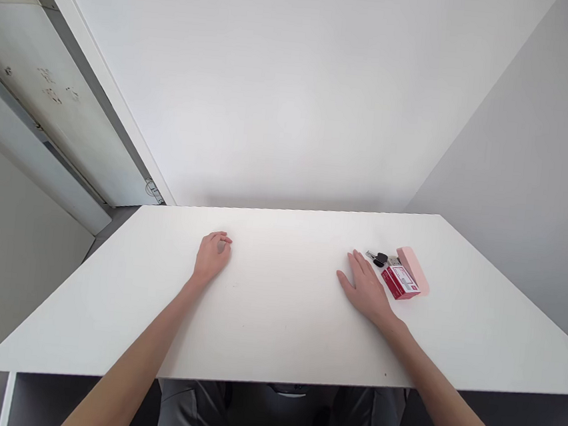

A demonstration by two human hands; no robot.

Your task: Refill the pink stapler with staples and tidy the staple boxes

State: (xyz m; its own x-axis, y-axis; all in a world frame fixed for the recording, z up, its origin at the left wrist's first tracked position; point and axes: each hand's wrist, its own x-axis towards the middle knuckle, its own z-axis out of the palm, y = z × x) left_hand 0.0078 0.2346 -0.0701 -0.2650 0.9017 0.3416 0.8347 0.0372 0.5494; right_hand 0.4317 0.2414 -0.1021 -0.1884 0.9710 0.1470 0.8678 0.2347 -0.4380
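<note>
My left hand [213,256] rests on the left part of the white table [275,306], fingers loosely curled, a shadowed gap showing between thumb and fingertips. No object can be made out in it. Flat on the tabletop to the right lies my right hand [365,290], palm down, fingers stretched out and holding nothing. Just beyond its fingers is a small black item with a metal end, like a key [380,259]. Beside that hand sits a red and white box [400,282]. A pink case [413,269] lies against the box's far right side.
A small patterned metallic item [394,260] lies between the black item and the pink case, partly hidden. White walls [295,93] rise behind the table and at right. A worn white panel [60,84] stands at left. My legs [184,411] are under the table's front edge.
</note>
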